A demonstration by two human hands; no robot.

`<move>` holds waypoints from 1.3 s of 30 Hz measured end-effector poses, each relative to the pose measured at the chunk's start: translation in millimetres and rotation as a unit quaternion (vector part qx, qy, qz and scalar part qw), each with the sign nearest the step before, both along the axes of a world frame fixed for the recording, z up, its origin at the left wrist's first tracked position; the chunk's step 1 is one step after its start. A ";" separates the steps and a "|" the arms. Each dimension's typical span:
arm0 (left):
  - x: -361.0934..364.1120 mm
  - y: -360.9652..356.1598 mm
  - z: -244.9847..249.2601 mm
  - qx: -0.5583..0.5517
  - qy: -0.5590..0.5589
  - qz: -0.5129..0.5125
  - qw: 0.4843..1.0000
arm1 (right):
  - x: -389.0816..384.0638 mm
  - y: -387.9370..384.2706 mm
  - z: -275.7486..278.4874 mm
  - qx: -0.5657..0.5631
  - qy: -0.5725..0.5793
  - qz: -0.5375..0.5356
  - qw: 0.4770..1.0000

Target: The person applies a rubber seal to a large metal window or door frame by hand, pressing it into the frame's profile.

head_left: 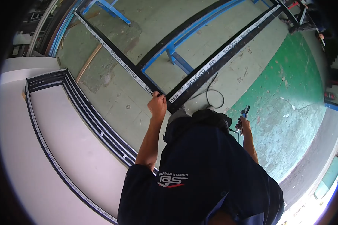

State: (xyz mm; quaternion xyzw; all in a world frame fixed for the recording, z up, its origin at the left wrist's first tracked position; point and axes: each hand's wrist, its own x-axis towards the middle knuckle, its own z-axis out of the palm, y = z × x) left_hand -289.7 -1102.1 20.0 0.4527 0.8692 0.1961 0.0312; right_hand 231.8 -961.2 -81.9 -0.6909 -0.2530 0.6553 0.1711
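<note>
My left hand (157, 105) is closed on the near corner of a large black window frame (204, 69). White printed tape runs along the frame's bars, and its two visible sides meet at that corner, just in front of my body. My right hand (245, 125) hangs lower at my right side, its fingers wrapped round the shaft of what looks like a hammer (245, 111). The dark metal head of that hammer sticks out above the fist, apart from the frame. Part of the grip is hidden by my fingers.
Blue metal stands (176, 58) are under the frame. A stack of black frames (90, 116) lines a white surface (56, 131) at left. A black cable (222, 98) loops on the floor. Another person (308, 24) is at the far right, near the frame's other end.
</note>
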 end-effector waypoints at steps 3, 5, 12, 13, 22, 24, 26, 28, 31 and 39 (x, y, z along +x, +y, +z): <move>-2.1 -4.0 -15.9 0.017 0.009 0.008 1.000 | -29.6 32.3 21.7 0.054 0.021 0.015 0.998; -2.2 -3.5 -13.5 0.045 0.007 0.020 0.999 | -56.6 62.6 42.1 0.091 0.026 0.068 0.993; -10.2 -4.5 -5.4 0.069 -0.163 0.066 0.982 | -196.7 124.3 169.4 0.213 -0.011 0.409 0.887; -12.8 -3.3 -5.4 0.056 -0.194 0.070 0.977 | -219.7 124.2 193.8 0.229 -0.035 0.502 0.833; -12.6 -1.0 30.2 0.091 -0.646 0.197 0.731 | -326.8 42.8 182.8 0.020 0.122 0.658 0.743; -10.8 1.4 36.9 0.083 -0.662 0.211 0.715 | -334.4 30.3 177.9 0.007 0.090 0.664 0.742; -10.9 1.1 35.0 0.081 -0.671 0.213 0.706 | -340.0 23.9 188.0 0.007 0.059 0.663 0.746; -11.0 -1.0 32.4 0.085 -0.676 0.211 0.701 | -340.5 15.6 175.9 0.018 0.048 0.663 0.747; -8.1 -2.6 34.3 0.092 -0.670 0.213 0.705 | -345.8 9.6 175.7 0.058 0.032 0.676 0.734; -0.2 -4.6 41.6 0.124 -0.659 0.235 0.704 | -347.3 -22.2 167.5 0.186 0.018 0.652 0.735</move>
